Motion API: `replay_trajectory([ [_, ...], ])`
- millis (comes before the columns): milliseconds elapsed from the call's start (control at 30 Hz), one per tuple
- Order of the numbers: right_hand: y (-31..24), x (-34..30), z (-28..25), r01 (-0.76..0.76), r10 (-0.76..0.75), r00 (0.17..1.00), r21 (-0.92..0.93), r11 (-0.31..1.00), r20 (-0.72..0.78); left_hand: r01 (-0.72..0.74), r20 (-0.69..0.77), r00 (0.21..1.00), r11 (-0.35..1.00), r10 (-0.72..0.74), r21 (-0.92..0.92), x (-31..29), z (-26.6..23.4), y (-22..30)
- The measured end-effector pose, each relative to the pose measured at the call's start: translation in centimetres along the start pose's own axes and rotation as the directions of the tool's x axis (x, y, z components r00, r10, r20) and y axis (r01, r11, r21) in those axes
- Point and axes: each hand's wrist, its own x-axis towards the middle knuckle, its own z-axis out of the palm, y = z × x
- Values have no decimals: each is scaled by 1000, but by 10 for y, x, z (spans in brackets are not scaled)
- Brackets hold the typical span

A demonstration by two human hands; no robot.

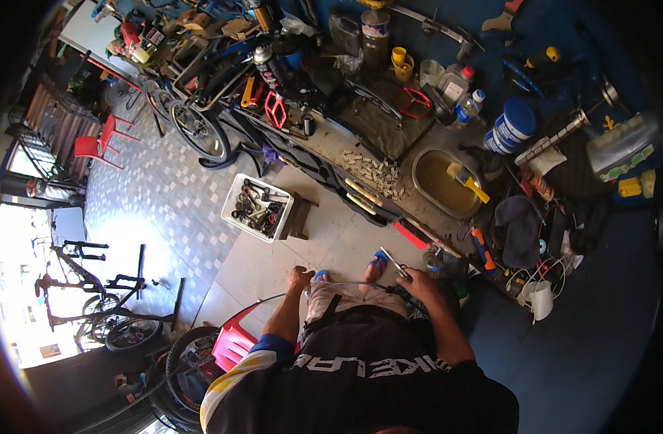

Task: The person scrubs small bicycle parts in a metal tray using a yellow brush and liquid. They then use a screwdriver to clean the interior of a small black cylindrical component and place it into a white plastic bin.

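Observation:
My left hand (299,278) is closed in front of my left thigh, and whatever its fingers hold, if anything, is hidden. A slim silver hand tool that looks like pliers (393,262) sticks out of my closed right hand (422,285), pointing up and to the left. A thin grey cable (340,283) bows across my lap between the two forearms. Its left end runs toward a red plastic chair (234,343); toward the right it passes near my right hand, and I cannot tell whether either hand grips it.
A white basket (227,210) of metal parts stands on a wooden stool (299,217) ahead. The cluttered workbench (331,137) carries red pedals (275,110), chain pieces (375,173) and an oval basin (447,206) with a yellow brush (470,184). Bicycles (194,130) stand left.

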Motion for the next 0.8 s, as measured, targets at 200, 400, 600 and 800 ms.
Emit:
replay_trajectory([
  [200, -11, 22, 14, 59, -58, 998, -37, 998, 13, -38, -10, 999, 985, 41, 167, -2, -36, 62],
  [400, -59, 60, 12, 119, -120, 986, -9, 993, -118, -202, -164, 970, 969, 178, -145, 5, -78, 120],
  [600, -126, 123, 0, 132, -102, 954, 90, 987, -281, -470, -242, 874, 857, 421, -210, 37, -120, 175],
  [800, -214, 178, -24, 166, -74, 955, 311, 936, -286, -548, -307, 831, 584, 464, -599, 61, -218, 269],
])
